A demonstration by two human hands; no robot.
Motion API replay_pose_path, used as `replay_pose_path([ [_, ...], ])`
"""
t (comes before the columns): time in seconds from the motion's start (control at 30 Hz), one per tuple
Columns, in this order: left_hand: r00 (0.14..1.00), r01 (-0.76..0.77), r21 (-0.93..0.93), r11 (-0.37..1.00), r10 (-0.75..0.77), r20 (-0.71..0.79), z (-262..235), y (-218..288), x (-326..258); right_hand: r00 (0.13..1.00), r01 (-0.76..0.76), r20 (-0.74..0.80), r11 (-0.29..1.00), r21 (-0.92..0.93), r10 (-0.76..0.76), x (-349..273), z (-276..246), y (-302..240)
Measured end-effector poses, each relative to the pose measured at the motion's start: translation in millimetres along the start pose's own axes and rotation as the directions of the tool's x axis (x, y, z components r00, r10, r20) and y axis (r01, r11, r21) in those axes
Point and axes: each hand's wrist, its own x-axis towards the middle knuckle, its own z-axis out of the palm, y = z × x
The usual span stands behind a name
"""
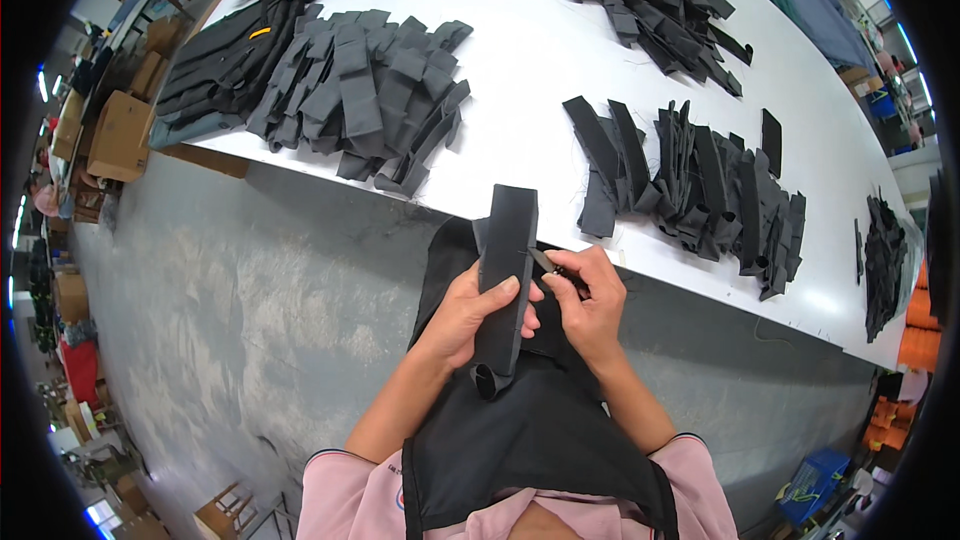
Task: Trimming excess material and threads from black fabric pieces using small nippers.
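Observation:
A black fabric strip, folded double with a looped lower end, is gripped in my left hand, the thumb pressed flat on its face. My right hand is closed around a pair of dark thread snips. Their pointed blades touch or nearly touch the strip's right edge; most of the handle is hidden in my fingers. Both hands are in front of my black apron, just short of the table's near edge. Beyond my right hand lies a pile of similar black strips.
The white table bears more strip piles and a stack of black sewn pieces at the left. Another dark bundle lies at the far right. Cardboard boxes stand on the left; a blue crate sits lower right.

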Motion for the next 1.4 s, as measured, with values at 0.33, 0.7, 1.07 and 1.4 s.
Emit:
replay_pose_path([
  [0.33, 0.999, 0.038, 0.172, 0.984, -0.034, -0.022, -1, -5, -1, 0.988, 0.114, 0.113, 0.989, -0.092, -0.104, 6, 9, -4],
  [0.7, 0.997, 0.051, 0.257, 0.965, -0.034, -0.07, -3, -6, 0, 0.963, 0.271, 0.046, 0.946, -0.175, -0.267, 6, 7, -8],
  [1.07, 0.983, 0.098, 0.06, 0.993, -0.106, 0.149, 2, -4, -1, 0.809, -0.579, 0.451, 0.643, 0.502, 0.376, 49, -7, 7],
  [1.4, 0.98, 0.015, -0.123, 0.992, 0.01, 0.2, -4, -12, 20, 0.989, -0.148, -0.009, 0.983, 0.112, 0.15, 32, -5, -11],
])
